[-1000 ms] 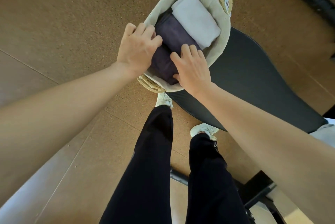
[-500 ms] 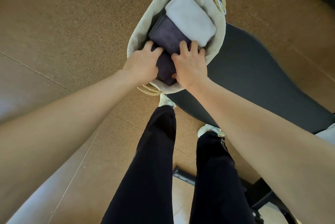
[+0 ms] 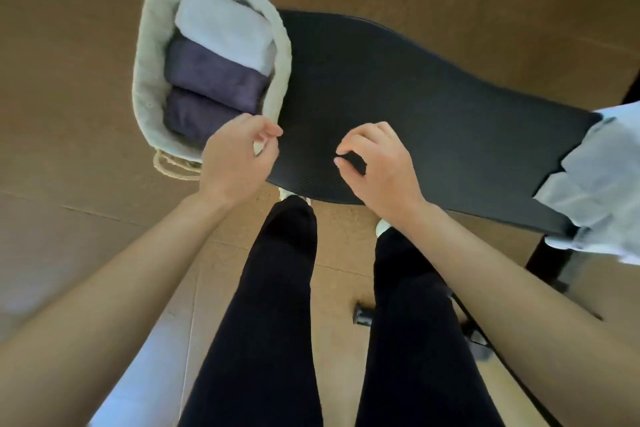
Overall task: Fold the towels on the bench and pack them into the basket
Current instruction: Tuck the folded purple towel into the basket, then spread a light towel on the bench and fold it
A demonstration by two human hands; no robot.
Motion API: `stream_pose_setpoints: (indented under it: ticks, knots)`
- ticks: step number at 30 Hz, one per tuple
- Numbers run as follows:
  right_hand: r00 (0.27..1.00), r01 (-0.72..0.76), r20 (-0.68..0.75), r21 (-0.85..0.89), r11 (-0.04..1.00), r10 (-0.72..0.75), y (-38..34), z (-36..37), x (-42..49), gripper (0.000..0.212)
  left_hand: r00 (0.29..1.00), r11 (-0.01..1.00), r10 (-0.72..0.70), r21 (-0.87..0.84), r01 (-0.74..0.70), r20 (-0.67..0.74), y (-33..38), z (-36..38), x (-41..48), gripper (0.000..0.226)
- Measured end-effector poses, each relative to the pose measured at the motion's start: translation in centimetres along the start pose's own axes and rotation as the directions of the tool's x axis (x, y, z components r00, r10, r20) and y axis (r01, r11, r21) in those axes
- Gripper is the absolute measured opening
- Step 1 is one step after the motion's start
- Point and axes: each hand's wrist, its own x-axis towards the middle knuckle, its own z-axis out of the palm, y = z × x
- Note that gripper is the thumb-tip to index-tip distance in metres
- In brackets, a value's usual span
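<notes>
A cream basket [image 3: 149,56] with rope handles stands at the left end of the black bench [image 3: 415,108]. Inside it lie a folded white towel [image 3: 225,28] at the far end and two folded dark purple towels [image 3: 214,75] [image 3: 197,115] nearer to me. My left hand [image 3: 239,160] hovers at the basket's near right corner, fingers loosely curled and empty. My right hand [image 3: 377,163] hangs over the bench, fingers curled and holding nothing. An unfolded white towel [image 3: 599,181] lies crumpled at the bench's right end.
The floor around is brown cork [image 3: 69,46]. My two legs in black trousers [image 3: 277,305] and white shoes stand close against the bench's near edge. A dark bench leg and frame [image 3: 547,253] show below at the right.
Both hands have let go of the purple towel in the basket and drawn back toward me and rightward. The view has swung right, showing the white towel at the bench's right end.
</notes>
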Motion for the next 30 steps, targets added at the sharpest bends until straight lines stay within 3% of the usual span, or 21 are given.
stream_pose_setpoints:
  ticks: [3, 7, 13, 16, 20, 22, 25, 28, 30]
  knots:
    - [0.975, -0.219, -0.041, 0.044, 0.975, 0.221, 4.6, -4.1, -4.6, 0.002, 0.992, 0.996, 0.037, -0.087, -0.027, 0.120, 5.2, 3.1, -0.6, 0.014]
    - [0.868, -0.479, -0.096, 0.091, 0.873, 0.487, 10.7, -9.1, -9.7, 0.003, 0.957, 0.991, 0.121, -0.094, -0.099, 0.265, 11.1, 7.8, -0.5, 0.013]
    - [0.617, -0.745, -0.240, 0.131, 0.654, 0.750, 22.7, -17.8, -17.3, 0.007, 0.876, 0.991, 0.127, -0.087, -0.097, 0.465, 22.7, 17.9, 1.0, 0.014]
    - [0.531, -0.809, -0.266, 0.124, 0.575, 0.805, 27.7, -19.8, -20.1, 0.021, 0.848, 0.993, 0.120, -0.053, -0.109, 0.516, 27.1, 22.9, 1.4, 0.016]
    - [0.446, -0.867, -0.215, 0.136, 0.479, 0.869, 32.1, -20.9, -22.3, 0.057, 0.788, 0.988, 0.135, -0.023, -0.152, 0.600, 31.8, 28.9, 1.1, 0.020]
    - [0.442, -0.877, -0.167, 0.123, 0.464, 0.881, 33.7, -21.1, -22.9, 0.072, 0.769, 0.985, 0.151, -0.024, -0.173, 0.621, 33.5, 31.5, 0.9, 0.024]
    - [0.515, -0.855, -0.164, -0.028, 0.518, 0.841, 35.2, -20.8, -23.3, 0.074, 0.749, 0.961, 0.199, 0.023, -0.274, 0.632, 35.8, 34.7, 0.7, 0.034]
    - [0.590, -0.808, -0.178, -0.134, 0.574, 0.788, 36.7, -21.0, -23.5, 0.058, 0.697, 0.915, 0.277, 0.039, -0.401, 0.662, 37.7, 37.5, 0.6, 0.036]
    - [0.625, -0.775, -0.210, -0.052, 0.629, 0.752, 37.2, -21.4, -23.6, 0.034, 0.660, 0.870, 0.341, 0.041, -0.491, 0.669, 38.3, 38.4, 0.7, 0.040]
